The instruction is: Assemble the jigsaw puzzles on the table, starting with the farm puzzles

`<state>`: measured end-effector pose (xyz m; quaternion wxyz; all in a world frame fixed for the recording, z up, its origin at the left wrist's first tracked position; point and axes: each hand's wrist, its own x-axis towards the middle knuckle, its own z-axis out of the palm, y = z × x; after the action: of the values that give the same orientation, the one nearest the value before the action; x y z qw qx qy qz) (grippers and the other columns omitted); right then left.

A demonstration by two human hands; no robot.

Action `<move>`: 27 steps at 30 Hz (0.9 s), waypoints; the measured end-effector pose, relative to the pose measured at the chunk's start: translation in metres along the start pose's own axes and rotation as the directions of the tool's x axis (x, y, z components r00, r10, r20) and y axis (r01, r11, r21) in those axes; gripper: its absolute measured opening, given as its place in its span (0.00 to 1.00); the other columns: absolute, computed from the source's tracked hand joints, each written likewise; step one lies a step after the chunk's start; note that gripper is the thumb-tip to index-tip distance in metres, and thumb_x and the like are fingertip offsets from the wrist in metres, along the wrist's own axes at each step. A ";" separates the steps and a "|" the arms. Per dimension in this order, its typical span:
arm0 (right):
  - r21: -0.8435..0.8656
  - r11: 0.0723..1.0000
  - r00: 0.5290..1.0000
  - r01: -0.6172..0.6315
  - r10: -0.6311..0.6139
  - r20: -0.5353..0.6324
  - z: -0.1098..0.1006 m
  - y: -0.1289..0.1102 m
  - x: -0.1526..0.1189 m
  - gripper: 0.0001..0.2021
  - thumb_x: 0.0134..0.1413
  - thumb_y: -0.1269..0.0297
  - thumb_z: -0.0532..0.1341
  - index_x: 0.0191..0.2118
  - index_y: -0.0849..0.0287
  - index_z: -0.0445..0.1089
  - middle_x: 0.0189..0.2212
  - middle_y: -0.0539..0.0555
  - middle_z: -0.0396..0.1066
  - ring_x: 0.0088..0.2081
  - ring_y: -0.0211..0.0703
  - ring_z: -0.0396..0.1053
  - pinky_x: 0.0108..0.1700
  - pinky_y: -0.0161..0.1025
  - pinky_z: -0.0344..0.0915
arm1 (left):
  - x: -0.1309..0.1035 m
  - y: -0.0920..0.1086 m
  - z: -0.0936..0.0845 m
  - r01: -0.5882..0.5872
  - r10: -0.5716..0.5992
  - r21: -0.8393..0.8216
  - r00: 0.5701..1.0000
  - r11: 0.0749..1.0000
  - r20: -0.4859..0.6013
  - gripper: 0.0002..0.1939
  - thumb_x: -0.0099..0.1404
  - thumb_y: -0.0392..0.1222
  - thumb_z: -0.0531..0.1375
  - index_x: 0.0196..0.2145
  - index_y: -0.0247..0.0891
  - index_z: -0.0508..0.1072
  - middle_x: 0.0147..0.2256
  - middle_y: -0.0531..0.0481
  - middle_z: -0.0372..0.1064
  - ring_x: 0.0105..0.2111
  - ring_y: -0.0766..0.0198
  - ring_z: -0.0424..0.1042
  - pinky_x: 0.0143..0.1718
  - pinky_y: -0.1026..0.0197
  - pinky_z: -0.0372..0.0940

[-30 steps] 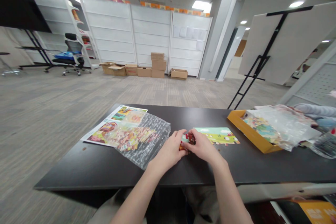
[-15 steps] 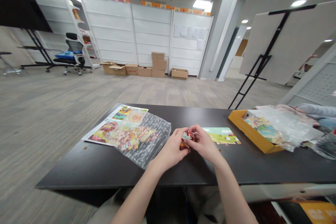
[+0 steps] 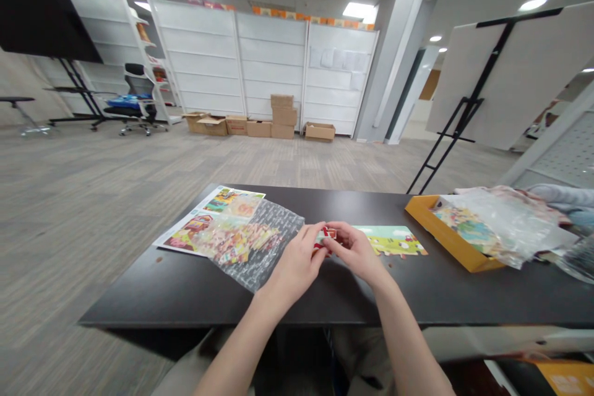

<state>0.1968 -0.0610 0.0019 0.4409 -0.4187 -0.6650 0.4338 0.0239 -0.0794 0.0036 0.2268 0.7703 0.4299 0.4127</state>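
cupping printed pieces [image 3: 330, 232], left hand [image 3: 301, 255] facing right hand [image 3: 359, 253], crinkled plastic bag [image 3: 260, 271] nearby

- Counter [image 3: 180, 306]: dark, smooth, with a soft sheen.
- Bag [image 3: 278, 238]: thin clear plastic, crinkled and glossy.
- Sheet [image 3: 185, 226]: smooth printed paper.
- Picture strip [image 3: 394, 241]: smooth printed card by its look.
- Tray [image 3: 445, 238]: yellow card, matt.
- Film [image 3: 503, 223]: clear plastic, wrinkled and shiny.
- Floor [image 3: 301, 164]: matt, carpet-like.
- Boxes [image 3: 284, 117]: plain brown cardboard, matt.

Head-worn, facing forward and down.
Looking across black table [image 3: 185, 297], close below, toward white shelves [image 3: 270, 59] well beyond.
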 end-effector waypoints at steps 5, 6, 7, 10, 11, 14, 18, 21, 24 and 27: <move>-0.059 0.998 0.995 -0.025 0.019 -0.101 0.009 0.000 0.012 0.20 0.55 0.49 0.65 0.46 0.57 0.68 0.34 0.54 0.79 0.33 0.44 0.76 0.37 0.41 0.71 | -0.003 -0.007 -0.019 0.014 -0.001 0.203 0.998 0.979 -0.064 0.26 0.66 0.38 0.61 0.60 0.41 0.63 0.58 0.42 0.65 0.59 0.53 0.66 0.61 0.49 0.62; -0.072 0.996 0.990 -0.046 0.036 -0.139 0.011 0.002 0.016 0.20 0.54 0.49 0.65 0.45 0.57 0.67 0.33 0.54 0.79 0.32 0.44 0.76 0.36 0.41 0.71 | -0.005 -0.010 -0.025 0.044 -0.022 0.279 0.997 0.959 -0.079 0.26 0.65 0.38 0.62 0.59 0.40 0.64 0.56 0.42 0.66 0.58 0.51 0.66 0.60 0.48 0.62; -0.077 0.995 0.984 -0.069 0.055 -0.168 0.014 0.005 0.019 0.20 0.52 0.49 0.65 0.44 0.57 0.66 0.32 0.54 0.79 0.31 0.44 0.76 0.35 0.40 0.70 | -0.007 -0.013 -0.032 0.084 -0.055 0.360 0.994 0.929 -0.089 0.25 0.63 0.38 0.63 0.58 0.40 0.65 0.54 0.42 0.68 0.56 0.50 0.68 0.58 0.47 0.63; -0.079 0.988 0.978 -0.131 0.115 -0.176 0.023 0.012 0.028 0.18 0.51 0.50 0.65 0.41 0.57 0.64 0.28 0.52 0.78 0.29 0.44 0.75 0.32 0.39 0.68 | -0.016 -0.022 -0.051 0.198 -0.182 0.546 0.980 0.814 -0.083 0.17 0.61 0.35 0.62 0.49 0.39 0.71 0.44 0.44 0.72 0.47 0.51 0.72 0.51 0.49 0.66; -0.084 0.986 0.979 -0.141 0.127 -0.157 0.027 0.014 0.029 0.17 0.51 0.51 0.65 0.40 0.56 0.64 0.28 0.52 0.78 0.29 0.44 0.75 0.31 0.38 0.67 | -0.018 -0.024 -0.056 0.233 -0.217 0.566 0.971 0.791 -0.097 0.14 0.62 0.34 0.61 0.46 0.39 0.72 0.41 0.46 0.73 0.44 0.53 0.73 0.48 0.51 0.67; -0.109 0.982 0.985 -0.156 0.147 -0.085 0.043 0.014 0.033 0.15 0.50 0.52 0.65 0.37 0.56 0.64 0.25 0.50 0.77 0.27 0.43 0.73 0.30 0.37 0.64 | -0.023 -0.030 -0.065 0.333 -0.247 0.464 0.939 0.821 -0.238 0.09 0.64 0.35 0.58 0.43 0.41 0.73 0.34 0.51 0.73 0.35 0.59 0.74 0.39 0.58 0.66; -0.071 0.988 0.991 -0.135 0.135 -0.002 0.068 0.007 0.037 0.15 0.50 0.50 0.65 0.35 0.56 0.64 0.22 0.48 0.74 0.24 0.40 0.70 0.27 0.35 0.61 | -0.024 -0.038 -0.068 0.298 -0.214 0.192 0.907 0.935 -0.363 0.08 0.65 0.38 0.60 0.43 0.40 0.73 0.28 0.55 0.71 0.28 0.65 0.72 0.33 0.63 0.65; -0.040 0.996 0.996 -0.083 0.082 -0.022 0.087 0.003 0.042 0.15 0.50 0.51 0.65 0.35 0.56 0.65 0.23 0.48 0.74 0.24 0.40 0.70 0.27 0.35 0.62 | -0.024 -0.039 -0.067 0.249 -0.180 0.156 0.916 0.956 -0.359 0.09 0.64 0.36 0.59 0.43 0.39 0.74 0.29 0.54 0.71 0.27 0.66 0.71 0.31 0.64 0.65; 0.014 0.998 0.997 -0.063 0.063 -0.050 0.100 0.004 0.047 0.14 0.51 0.52 0.65 0.36 0.55 0.65 0.27 0.49 0.76 0.25 0.40 0.71 0.28 0.36 0.65 | -0.024 -0.036 -0.064 0.238 -0.167 0.162 0.918 0.958 -0.360 0.09 0.64 0.35 0.59 0.43 0.40 0.74 0.30 0.53 0.72 0.28 0.66 0.71 0.31 0.63 0.65; 0.042 0.997 0.997 -0.061 0.063 -0.042 0.105 0.005 0.049 0.12 0.53 0.54 0.64 0.38 0.55 0.64 0.28 0.50 0.76 0.26 0.41 0.72 0.29 0.37 0.67 | -0.023 -0.033 -0.062 0.243 -0.166 0.169 0.913 0.955 -0.373 0.10 0.64 0.34 0.59 0.43 0.41 0.74 0.32 0.53 0.73 0.29 0.65 0.71 0.32 0.63 0.65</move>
<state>0.0855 -0.0356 -0.0165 0.4498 -0.4394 -0.6331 0.4513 -0.0495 -0.0818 0.0045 0.1041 0.6533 0.5839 0.4706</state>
